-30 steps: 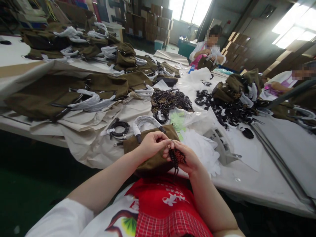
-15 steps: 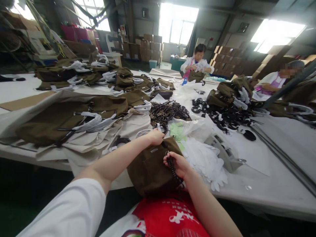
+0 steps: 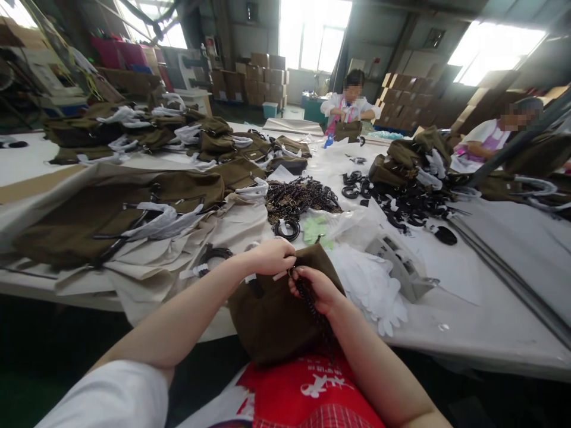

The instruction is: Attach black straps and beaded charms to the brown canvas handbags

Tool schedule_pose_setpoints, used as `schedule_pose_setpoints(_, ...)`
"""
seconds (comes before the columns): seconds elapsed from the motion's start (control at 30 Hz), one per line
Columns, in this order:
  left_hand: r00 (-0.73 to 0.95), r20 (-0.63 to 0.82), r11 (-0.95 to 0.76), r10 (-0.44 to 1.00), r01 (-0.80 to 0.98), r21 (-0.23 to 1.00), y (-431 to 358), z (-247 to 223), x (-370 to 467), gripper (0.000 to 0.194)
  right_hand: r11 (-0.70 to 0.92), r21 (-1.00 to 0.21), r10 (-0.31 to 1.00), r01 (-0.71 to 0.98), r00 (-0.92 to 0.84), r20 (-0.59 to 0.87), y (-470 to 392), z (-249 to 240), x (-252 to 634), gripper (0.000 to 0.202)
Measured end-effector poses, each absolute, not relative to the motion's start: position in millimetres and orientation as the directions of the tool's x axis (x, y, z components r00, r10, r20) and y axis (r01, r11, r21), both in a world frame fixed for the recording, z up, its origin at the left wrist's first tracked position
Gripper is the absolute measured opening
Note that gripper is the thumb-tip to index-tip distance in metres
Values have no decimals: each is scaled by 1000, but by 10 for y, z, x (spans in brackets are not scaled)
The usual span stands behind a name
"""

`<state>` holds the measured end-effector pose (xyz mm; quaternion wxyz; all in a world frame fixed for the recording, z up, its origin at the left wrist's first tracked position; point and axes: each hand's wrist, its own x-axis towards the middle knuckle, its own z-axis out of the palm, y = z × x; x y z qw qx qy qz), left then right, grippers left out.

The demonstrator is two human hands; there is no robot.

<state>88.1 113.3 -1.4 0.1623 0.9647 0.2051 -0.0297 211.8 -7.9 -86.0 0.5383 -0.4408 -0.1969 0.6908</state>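
Observation:
An olive-brown handbag (image 3: 276, 327) leans against the table's front edge, close to my red apron. My left hand (image 3: 273, 257) is closed at the bag's upper part, its fingertips pinching near the top edge. What exactly lies under those fingers is partly hidden. Just below it, my right hand (image 3: 317, 290) is closed on a dark chain strap (image 3: 307, 297) with a metal ring end, and the strap hangs down across the bag's front. The two hands almost meet at that ring.
Beyond the bag lie a heap of chain straps (image 3: 301, 199), a coiled black strap (image 3: 286, 229) and white gloves (image 3: 366, 285). A grey device (image 3: 399, 267) stands at right. More brown bags (image 3: 111, 208) cover the left side. Two people work across the table.
My left hand has come nearer along the bag's top, and my right hand has risen with the chain strap's ring end to meet it. The bag has tilted slightly.

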Motion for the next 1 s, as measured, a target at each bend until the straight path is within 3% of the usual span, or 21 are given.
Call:
schedule_pose_setpoints(0.17,919,-25,-871,394,382,309,964,-1,803,26,-273,-809,929,-521,77,-363,-45,-813,2014,17)
schedule_pose_setpoints(0.5,897,127,-903,424,429,-16,326,-103,675,19,-101,-858,921,-504,279,-272,-219,-731,1944,22)
schedule_pose_setpoints(0.6,872,117,-880,476,470,77,312,-143,632,20,-18,-867,950,-497,263,-170,-276,-679,1942,21)
schedule_pose_setpoints(0.73,868,17,-774,495,433,461,536,-166,563,31,73,-875,977,-479,210,-33,-336,-597,1974,23)
schedule_pose_setpoints(0.8,902,3,-705,432,336,624,654,-177,522,35,62,-945,990,-322,141,17,-403,-500,2016,22)
schedule_pose_setpoints(0.87,912,34,-718,409,298,629,715,-181,486,35,85,-995,990,48,107,90,-507,-327,2090,22)
schedule_pose_setpoints(0.93,897,85,-788,433,331,519,703,-167,466,32,148,-868,945,474,190,265,-617,-96,2212,20)
schedule_pose_setpoints(1.0,890,136,-846,435,352,400,631,-132,466,30,151,-655,833,740,262,488,-680,126,2382,19)
